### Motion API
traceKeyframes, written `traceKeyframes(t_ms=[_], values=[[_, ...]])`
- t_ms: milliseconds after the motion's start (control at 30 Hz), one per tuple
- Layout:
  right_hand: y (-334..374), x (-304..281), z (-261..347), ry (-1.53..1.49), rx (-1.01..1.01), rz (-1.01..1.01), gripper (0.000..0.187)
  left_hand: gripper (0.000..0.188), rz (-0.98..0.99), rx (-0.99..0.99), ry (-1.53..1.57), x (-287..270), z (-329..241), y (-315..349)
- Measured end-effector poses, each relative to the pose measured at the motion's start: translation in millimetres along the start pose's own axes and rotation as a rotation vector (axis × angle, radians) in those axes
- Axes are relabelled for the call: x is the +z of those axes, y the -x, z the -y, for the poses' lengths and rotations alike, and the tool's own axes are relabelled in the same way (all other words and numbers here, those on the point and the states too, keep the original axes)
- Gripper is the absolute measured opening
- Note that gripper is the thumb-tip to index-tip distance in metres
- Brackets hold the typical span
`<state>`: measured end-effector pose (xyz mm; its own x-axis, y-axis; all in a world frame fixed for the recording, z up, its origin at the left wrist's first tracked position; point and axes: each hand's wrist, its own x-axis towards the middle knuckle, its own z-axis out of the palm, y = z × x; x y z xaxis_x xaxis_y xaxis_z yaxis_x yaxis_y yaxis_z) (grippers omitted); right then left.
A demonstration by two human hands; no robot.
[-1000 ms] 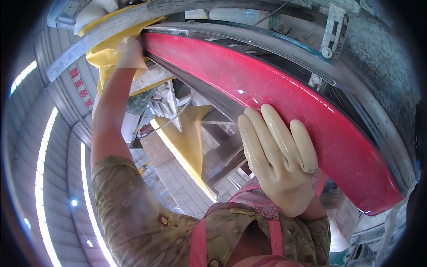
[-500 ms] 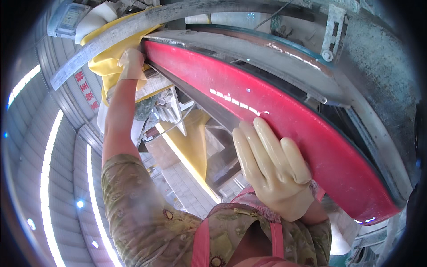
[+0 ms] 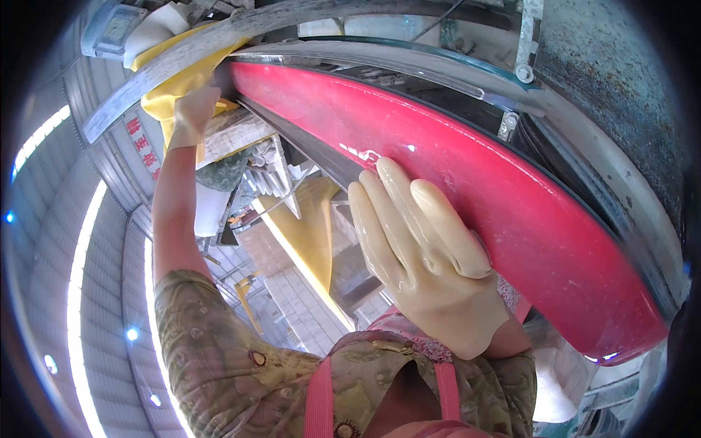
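Note:
A long, glossy red panel (image 3: 453, 171) with a dark rim runs slantwise from the upper left to the lower right. My right hand (image 3: 431, 255), in a cream rubber glove, lies against its near side. The fingers are stretched out and close together, with the palm side hidden. At the upper left my left hand (image 3: 196, 113), also in a pale glove, is closed beside the panel's far end. Behind that hand hangs yellow sheeting (image 3: 164, 84). Whatever the left fingers hold is hidden from view.
A curved grey bar (image 3: 168, 66) passes above my left hand. Beyond the panel run a grey metal frame (image 3: 387, 62) and a bracket (image 3: 527, 44). More yellow sheeting (image 3: 310, 219) hangs lower, near a pale block wall (image 3: 299, 299). A mottled metal surface (image 3: 613, 80) stands at the upper right.
My right hand has shifted left and a little up along the red panel. My left hand has moved slightly left and down. The metal frame beyond the panel shows at a different angle.

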<state>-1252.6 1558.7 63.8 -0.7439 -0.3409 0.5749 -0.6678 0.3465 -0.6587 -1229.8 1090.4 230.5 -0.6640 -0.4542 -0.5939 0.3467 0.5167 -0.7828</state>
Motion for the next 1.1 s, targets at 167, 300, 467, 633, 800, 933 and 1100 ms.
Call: traceKeyframes(t_ms=[167,300,467,633,800,933,1100], values=[[2,13,-12,0.031,-0.085,-0.103,0.024,0.013,0.046,-0.029,-0.034,7,4,0],[-1,17,-17,0.029,-0.090,-0.081,0.023,0.014,0.068,-0.061,-0.005,14,7,1],[-7,16,-22,0.016,-0.096,-0.033,0.023,0.015,0.080,-0.056,-0.016,16,7,3],[-11,6,-28,-0.002,-0.088,0.058,0.023,0.015,0.095,-0.081,0.126,10,6,2],[-5,-3,-31,0.006,-0.069,0.161,0.023,0.017,-0.039,-0.052,0.045,16,3,5],[6,-8,-32,0.045,-0.042,0.185,0.023,0.020,-0.061,-0.053,0.059,19,6,4],[25,-8,-40,0.106,-0.002,0.176,0.023,0.030,-0.066,-0.192,0.316,9,6,7]])
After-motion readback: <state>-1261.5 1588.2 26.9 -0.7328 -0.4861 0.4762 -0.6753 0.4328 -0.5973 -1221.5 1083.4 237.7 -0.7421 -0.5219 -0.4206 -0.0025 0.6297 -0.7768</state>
